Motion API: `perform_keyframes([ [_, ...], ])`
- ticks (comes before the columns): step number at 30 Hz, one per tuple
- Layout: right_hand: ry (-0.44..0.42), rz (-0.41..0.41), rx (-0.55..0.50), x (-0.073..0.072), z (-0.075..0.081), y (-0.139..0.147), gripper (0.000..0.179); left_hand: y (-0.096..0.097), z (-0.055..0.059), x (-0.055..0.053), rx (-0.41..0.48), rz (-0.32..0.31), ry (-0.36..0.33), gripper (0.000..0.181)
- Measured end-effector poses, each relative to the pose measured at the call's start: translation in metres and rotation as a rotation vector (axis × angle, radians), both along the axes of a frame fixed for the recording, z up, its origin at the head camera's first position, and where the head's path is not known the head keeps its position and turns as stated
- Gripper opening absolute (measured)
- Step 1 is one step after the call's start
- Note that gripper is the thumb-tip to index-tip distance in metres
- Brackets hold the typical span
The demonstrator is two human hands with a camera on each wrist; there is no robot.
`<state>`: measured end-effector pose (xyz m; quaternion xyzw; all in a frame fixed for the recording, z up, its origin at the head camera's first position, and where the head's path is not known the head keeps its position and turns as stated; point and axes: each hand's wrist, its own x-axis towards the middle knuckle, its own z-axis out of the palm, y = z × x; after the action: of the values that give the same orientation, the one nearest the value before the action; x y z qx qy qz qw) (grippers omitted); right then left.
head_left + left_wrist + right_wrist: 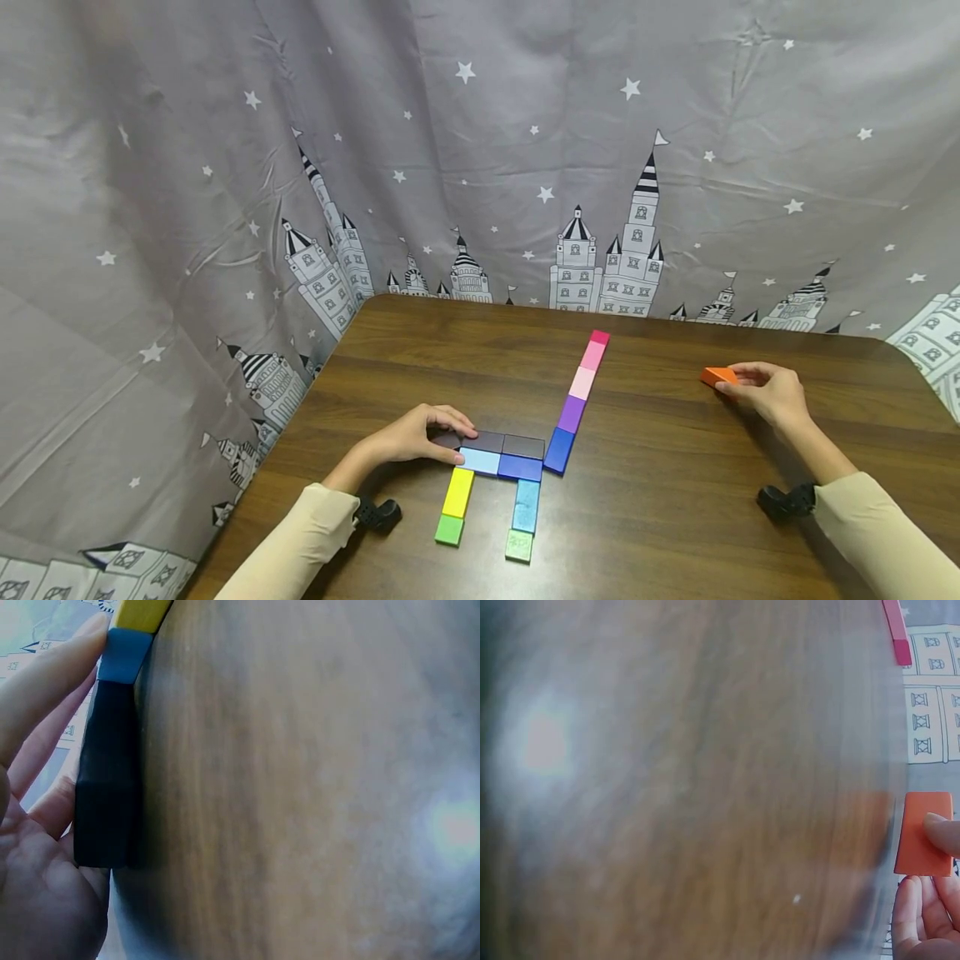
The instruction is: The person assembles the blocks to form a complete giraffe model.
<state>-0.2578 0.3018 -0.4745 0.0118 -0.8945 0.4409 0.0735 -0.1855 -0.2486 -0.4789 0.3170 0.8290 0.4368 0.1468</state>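
Observation:
Flat coloured blocks form a figure on the table. Two rows make its middle: dark grey blocks [523, 447] behind, a light blue block [480, 461] and a blue block [520, 467] in front. My left hand [405, 435] is at the left end, thumb on the near side and fingers on the far side, pinching the dark grey block [109, 772] there, partly hidden by the hand. Off to the right, my right hand [772, 393] pinches an orange triangular block [718, 377] between thumb and fingers; its rectangular side shows in the right wrist view.
Toward me run two short lines: a yellow block [458, 492] with a green block [449, 531], and a teal block [527, 506] with a light green block [519, 545]. A slanting line of blue, purple [572, 413], pink and red blocks reaches back toward the curtain [480, 167].

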Motion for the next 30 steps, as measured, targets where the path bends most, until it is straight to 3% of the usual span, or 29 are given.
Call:
perform_keyframes([
  [30, -0.018, 0.06, -0.034, -0.024, 0.012, -0.041, 0.046, -0.001, 0.001, -0.001, -0.013, -0.005, 0.005, 0.037],
])
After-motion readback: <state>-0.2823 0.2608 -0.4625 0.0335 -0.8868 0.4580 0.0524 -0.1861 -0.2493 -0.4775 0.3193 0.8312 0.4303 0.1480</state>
